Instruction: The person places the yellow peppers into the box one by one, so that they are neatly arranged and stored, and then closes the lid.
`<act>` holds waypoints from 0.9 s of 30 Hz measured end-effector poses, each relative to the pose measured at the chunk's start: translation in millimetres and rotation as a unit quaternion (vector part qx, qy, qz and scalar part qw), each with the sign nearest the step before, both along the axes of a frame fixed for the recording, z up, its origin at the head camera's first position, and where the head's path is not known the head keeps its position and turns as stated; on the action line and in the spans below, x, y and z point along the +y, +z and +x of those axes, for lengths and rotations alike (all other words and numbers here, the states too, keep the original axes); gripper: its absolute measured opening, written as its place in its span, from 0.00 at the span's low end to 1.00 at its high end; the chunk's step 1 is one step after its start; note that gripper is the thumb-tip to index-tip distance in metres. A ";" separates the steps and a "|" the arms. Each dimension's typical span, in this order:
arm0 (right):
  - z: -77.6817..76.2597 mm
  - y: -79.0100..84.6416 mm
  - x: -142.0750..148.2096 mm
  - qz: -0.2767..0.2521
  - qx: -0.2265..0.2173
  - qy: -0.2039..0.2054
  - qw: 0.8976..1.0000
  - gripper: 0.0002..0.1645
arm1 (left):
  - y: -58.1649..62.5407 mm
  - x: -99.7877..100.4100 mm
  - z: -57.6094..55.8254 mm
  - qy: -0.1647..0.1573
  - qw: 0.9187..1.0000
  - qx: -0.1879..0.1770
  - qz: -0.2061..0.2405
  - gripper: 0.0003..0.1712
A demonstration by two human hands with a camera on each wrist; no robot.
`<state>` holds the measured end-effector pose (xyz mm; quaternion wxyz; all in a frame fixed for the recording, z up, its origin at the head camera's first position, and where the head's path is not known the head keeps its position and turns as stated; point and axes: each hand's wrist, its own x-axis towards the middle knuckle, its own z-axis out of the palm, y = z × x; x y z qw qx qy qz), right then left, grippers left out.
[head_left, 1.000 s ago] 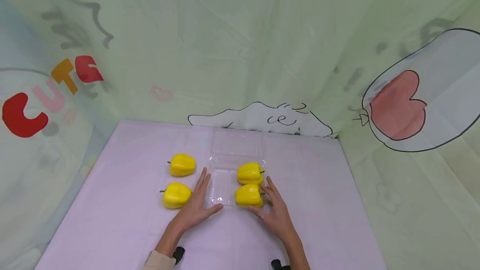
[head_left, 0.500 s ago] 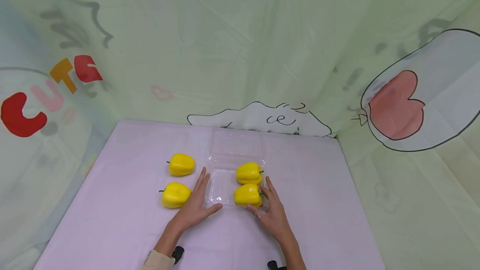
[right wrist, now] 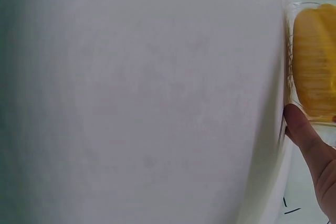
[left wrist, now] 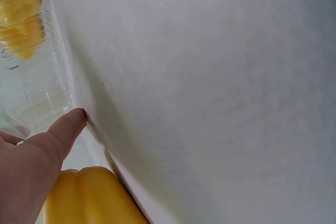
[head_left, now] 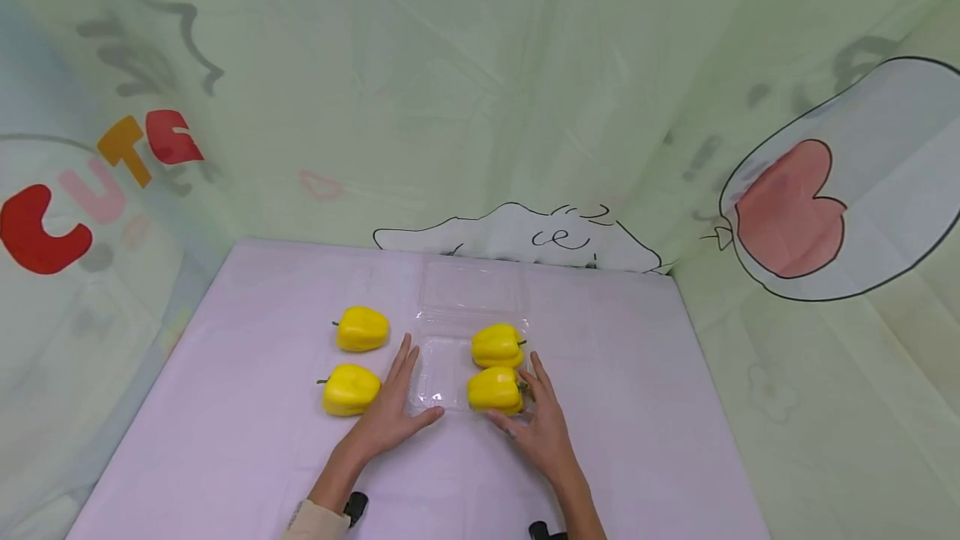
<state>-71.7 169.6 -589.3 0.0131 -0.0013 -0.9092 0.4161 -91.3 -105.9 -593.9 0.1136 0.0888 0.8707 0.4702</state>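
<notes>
A clear plastic clamshell box (head_left: 442, 373) lies with its lid (head_left: 472, 287) folded back, away from me. Two yellow bell peppers, a rear one (head_left: 497, 346) and a front one (head_left: 495, 390), sit in the right half of its tray, stems to the right. My left hand (head_left: 388, 417) is at the tray's left side, fingers extended and thumb spread toward the front edge. At the right front corner, my right hand (head_left: 546, 432) spreads its fingers along the side, its thumb (right wrist: 302, 124) at the front edge. Neither hand grips a pepper.
Two more yellow bell peppers, one farther back (head_left: 362, 329) and one nearer (head_left: 351, 390), lie left of the box. The nearer one is close beside my left hand. A pale lilac cloth covers the table (head_left: 630, 390); printed curtains (head_left: 465, 107) enclose it.
My right hand has shifted slightly left, its thumb sliding along the box's front edge below the front pepper. My left hand and the peppers stay essentially where they were.
</notes>
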 end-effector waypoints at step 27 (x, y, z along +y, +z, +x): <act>2.0 2.1 -6.9 -0.028 -0.011 -0.026 0.999 0.57 | 5.0 1.5 2.2 0.001 1.000 -0.003 -0.003 0.63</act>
